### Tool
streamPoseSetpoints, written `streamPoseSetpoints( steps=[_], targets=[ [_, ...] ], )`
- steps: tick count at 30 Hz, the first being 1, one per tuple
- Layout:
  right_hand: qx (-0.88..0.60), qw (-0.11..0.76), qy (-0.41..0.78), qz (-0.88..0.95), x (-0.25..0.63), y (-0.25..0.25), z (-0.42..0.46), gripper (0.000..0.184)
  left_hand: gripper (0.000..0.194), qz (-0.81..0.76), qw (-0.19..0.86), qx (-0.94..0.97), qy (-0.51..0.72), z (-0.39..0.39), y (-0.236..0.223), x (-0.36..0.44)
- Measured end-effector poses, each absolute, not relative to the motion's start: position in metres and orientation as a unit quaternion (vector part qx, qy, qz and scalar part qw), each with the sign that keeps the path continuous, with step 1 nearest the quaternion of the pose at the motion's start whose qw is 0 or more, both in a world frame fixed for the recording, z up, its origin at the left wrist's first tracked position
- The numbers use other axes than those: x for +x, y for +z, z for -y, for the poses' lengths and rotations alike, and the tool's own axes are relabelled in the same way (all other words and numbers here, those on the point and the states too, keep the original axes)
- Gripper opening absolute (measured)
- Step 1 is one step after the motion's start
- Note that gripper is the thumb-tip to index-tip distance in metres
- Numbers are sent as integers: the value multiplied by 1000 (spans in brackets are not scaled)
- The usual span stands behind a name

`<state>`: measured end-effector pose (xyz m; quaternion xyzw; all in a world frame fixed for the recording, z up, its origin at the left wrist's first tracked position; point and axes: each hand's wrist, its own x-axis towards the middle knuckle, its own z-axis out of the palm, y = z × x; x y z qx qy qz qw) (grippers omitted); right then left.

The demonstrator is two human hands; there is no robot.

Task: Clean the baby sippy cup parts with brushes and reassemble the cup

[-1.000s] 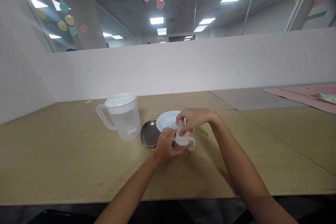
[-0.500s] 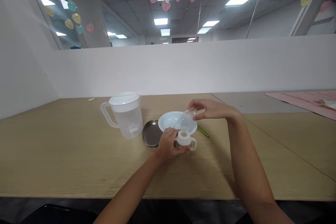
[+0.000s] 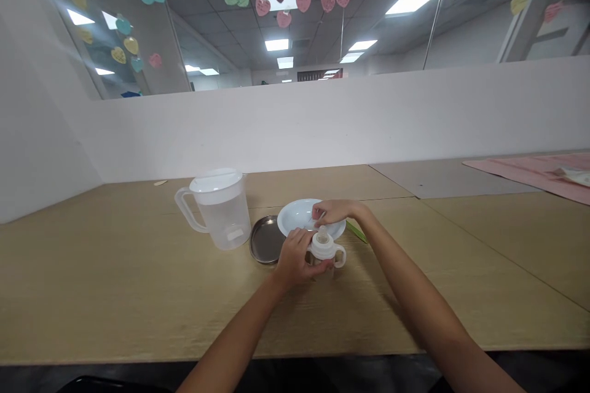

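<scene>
My left hand grips a small white baby bottle with side handles, which stands upright on the wooden table. Its nipple top is uncovered. Just behind the bottle, my right hand hovers low over the near rim of a white bowl. Its fingertips are pinched together on a small clear cap, which the fingers mostly hide.
A translucent lidded pitcher stands to the left, with a round steel plate between it and the bowl. A green utensil lies right of the bowl. A pink cloth covers the far right. A white partition runs along the back.
My right hand lifted the clear cap off the bottle, raised it, then lowered it over the white bowl. My left hand stayed on the bottle.
</scene>
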<state>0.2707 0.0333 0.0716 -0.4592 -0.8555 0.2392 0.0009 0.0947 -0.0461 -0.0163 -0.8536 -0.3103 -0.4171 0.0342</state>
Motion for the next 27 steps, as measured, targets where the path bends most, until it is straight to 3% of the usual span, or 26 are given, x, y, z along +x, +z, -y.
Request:
streamPoseSetpoints(
  steps=[3,6,10,13,27],
  targets=[
    [-462,34,301,834,270,93,-10,34,50,308,33,-850,-425,45,-17,95],
    [-447,8,307,840,260,111,23,43,51,309,26,-850,-426,44,-16,94],
    [-460,-34,83,883,235,114,55,35,48,309,-5,-851,-425,44,-13,93],
    [-444,-52,9,894,225,108,59,23,49,299,-49,-852,-428,45,-10,92],
    [-338,-49,115,933,240,111,37,23,49,310,-137,-820,-461,45,-16,95]
  ],
)
